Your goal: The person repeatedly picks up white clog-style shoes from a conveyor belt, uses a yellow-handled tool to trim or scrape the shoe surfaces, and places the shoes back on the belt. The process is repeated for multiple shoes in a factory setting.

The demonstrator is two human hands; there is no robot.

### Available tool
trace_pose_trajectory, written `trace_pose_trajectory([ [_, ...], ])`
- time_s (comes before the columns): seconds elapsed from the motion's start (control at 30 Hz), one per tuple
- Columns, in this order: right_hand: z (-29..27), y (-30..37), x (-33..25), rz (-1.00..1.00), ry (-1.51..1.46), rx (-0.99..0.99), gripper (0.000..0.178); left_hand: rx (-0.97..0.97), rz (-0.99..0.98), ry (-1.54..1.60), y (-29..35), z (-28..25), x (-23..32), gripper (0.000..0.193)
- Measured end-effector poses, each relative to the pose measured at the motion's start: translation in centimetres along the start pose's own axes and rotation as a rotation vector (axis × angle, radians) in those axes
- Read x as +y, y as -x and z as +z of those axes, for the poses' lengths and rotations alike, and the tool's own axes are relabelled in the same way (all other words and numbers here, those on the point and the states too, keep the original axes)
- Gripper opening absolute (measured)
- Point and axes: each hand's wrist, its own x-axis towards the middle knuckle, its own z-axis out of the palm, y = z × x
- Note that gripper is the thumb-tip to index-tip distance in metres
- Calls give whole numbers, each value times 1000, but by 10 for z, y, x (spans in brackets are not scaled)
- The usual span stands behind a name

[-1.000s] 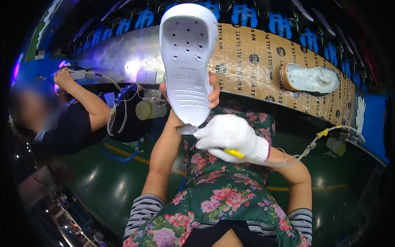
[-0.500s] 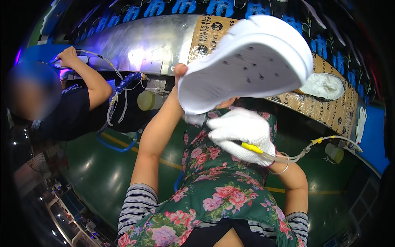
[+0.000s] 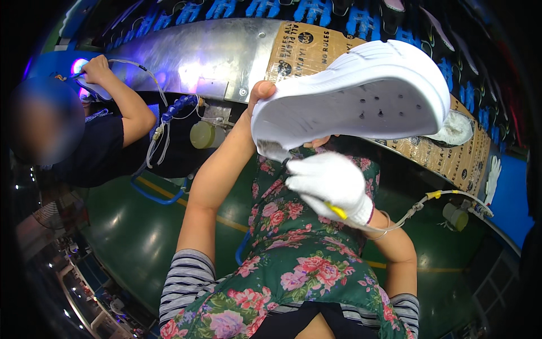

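Note:
A large white shoe sole, hollow with several small dark holes inside its wide end, is held up in front of me. My left hand grips it; the thumb shows at the narrow end and fingertips appear under the lower edge. My right hand, in a white knit glove, is closed on a brush with a dark ferrule. The brush's greyish bristles lie against the lower rim of the sole's narrow end. A clear tube with yellow tape trails from the right hand to the bench edge.
Behind the sole runs a metal bench partly covered by cardboard, bearing a whitish, coated oval piece. A white glove hangs at the right. Blue shoe racks line the back. A co-worker's arm reaches over the bench at left.
The sole has shifted slightly right and down and turned a little. My right hand has moved slightly up and left, with the brush now against the sole's rim.

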Motion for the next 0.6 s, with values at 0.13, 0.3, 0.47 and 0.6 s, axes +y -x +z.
trace_pose_trajectory([
  [0.13, -8, -8, -18, 141, -229, -1, 28, -163, 23, 39, -2, -15, -1, 108],
  [0.3, -12, -13, -18, 271, -236, -2, 22, -341, 75, 108, -13, -29, -5, 110],
  [0.47, -24, -15, -18, 480, -456, 248, 17, -117, 117, 40, -12, -21, -8, 114],
  [0.6, -72, -38, 10, 269, 86, 147, 19, 335, 209, 48, -6, -4, -34, 101],
])
